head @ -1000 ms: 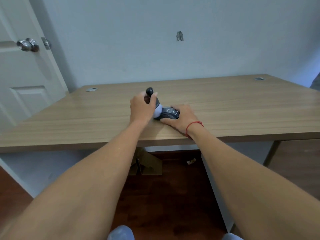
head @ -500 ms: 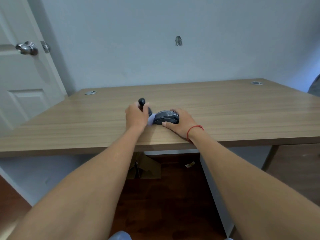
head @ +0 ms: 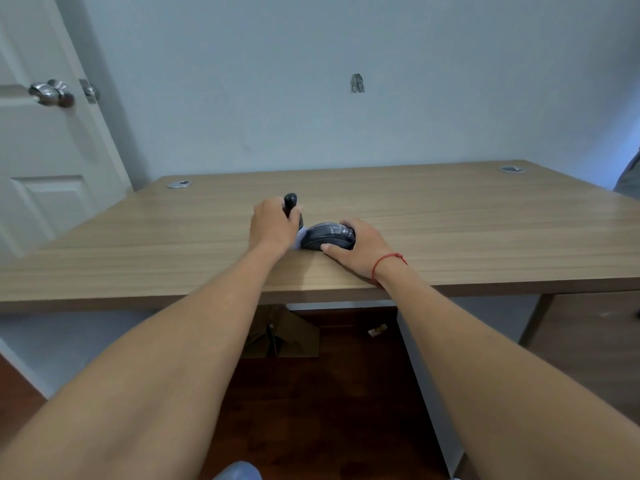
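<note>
On desk, near front edge, centre: one dark grey mouse (head: 329,235), lying flat on the wood, between the two hands.
Count, held things: one mouse; one dark-handled tool (head: 290,202).
Count, hands: two, both forearms bare and reaching in from the bottom of the view.
Left hand (head: 272,226): fingers wrapped round the tool's handle in a closed grip, back of hand toward the camera.
Right hand (head: 360,249): cupped on the mouse's right end, thumb along its near side, fingers curled over the far side.
Mouse axis: long axis runs left to right, roughly parallel with the front edge of the desk (head: 485,220). Which end is the front, cannot tell; right end is covered.
Tool axis: handle stands nearly upright, leaning slightly away; rounded black knob end on top, pale lower end angled down toward the mouse's left end. Contact there not clear.
Wrist: one red string bracelet (head: 388,261) on the right.
Desk fittings: two round grommets, one far left (head: 179,184), one far right (head: 512,169).
Under desk: one piece of folded cardboard (head: 287,336) on dark floor.
Left of desk: one white door (head: 45,188), one metal knob (head: 52,93).
</note>
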Available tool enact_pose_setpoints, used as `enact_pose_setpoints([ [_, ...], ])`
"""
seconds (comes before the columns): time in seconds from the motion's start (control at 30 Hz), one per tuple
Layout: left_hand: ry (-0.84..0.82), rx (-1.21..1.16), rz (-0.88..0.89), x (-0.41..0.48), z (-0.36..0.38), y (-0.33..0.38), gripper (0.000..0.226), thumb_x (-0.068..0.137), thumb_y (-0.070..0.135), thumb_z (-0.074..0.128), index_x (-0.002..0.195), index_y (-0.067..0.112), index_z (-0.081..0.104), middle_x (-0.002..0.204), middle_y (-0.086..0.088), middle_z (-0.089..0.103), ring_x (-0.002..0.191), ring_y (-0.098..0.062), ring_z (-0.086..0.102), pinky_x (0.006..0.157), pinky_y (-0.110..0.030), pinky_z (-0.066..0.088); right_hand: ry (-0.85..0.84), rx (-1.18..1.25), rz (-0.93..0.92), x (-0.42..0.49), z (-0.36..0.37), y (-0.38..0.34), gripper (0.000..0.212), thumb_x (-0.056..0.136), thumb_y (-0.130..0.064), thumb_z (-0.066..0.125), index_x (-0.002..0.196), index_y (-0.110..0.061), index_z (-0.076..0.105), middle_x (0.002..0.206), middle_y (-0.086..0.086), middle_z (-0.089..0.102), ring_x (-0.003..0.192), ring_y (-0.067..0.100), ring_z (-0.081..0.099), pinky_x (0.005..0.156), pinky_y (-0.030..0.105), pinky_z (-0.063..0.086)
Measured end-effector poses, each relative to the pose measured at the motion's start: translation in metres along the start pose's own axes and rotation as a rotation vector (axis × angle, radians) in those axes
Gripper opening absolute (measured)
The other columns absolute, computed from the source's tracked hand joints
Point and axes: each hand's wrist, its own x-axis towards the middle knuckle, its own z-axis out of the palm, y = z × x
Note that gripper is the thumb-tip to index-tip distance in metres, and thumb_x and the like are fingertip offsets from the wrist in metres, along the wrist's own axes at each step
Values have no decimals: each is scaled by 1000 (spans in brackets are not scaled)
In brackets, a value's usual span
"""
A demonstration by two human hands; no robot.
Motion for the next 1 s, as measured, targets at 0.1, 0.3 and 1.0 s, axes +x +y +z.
enact_pose_setpoints([
  [0.1, 39, -183, 36, 2, -8, 9, 46, 90, 27, 60, 52, 15, 39, 51, 1, 42, 57, -22, 41, 47, -18, 30, -8, 24, 7, -2, -2, -1, 61, 82, -37, 74, 135, -14, 52, 128, 5, 60, 117, 23, 58, 103, 36, 46],
  [0.3, -37, -67, 38, -2, -3, 10, 37, 92, 32, 58, 69, 4, 57, 69, -11, 63, 73, -33, 58, 65, -35, 47, -16, 41, -9, -4, -2, -2, 55, 83, -33, 74, 131, -15, 54, 120, 2, 61, 103, 17, 57, 91, 29, 46],
  [1.0, 172, -190, -176, -18, 8, 19, 33, 92, 27, 57, 85, -5, 63, 90, -19, 67, 92, -33, 56, 71, -34, 38, 90, -75, 89, -7, 4, -8, 47, 74, -53, 57, 106, -19, 65, 102, 3, 70, 99, 28, 63, 89, 45, 54],
])
